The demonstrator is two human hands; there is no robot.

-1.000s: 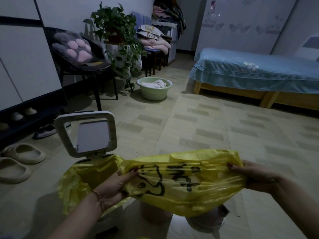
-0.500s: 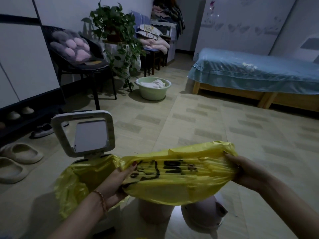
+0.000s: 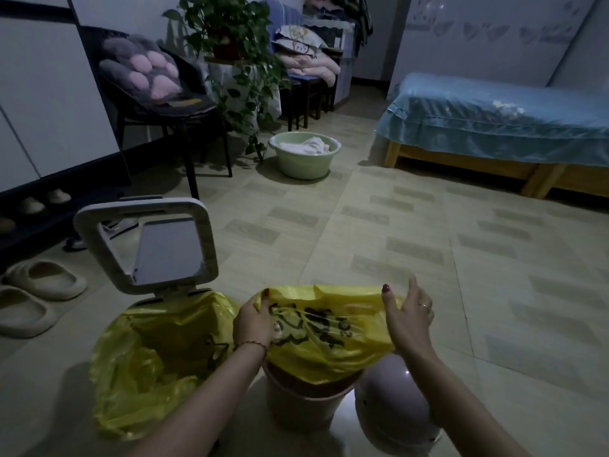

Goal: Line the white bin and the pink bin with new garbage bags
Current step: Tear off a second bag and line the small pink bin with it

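Both hands stretch a yellow bag (image 3: 329,338) over the pink bin (image 3: 304,407): left hand (image 3: 253,321) grips its edge, right hand (image 3: 407,319) pinches, fingers half spread.

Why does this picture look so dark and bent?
Head view: the room is dim, with a bluish cast and soft detail; its wide-angle lens curves the bed and walls at the edges; a small glare spot shines on the pink lid; the yellow bag stays brightest.
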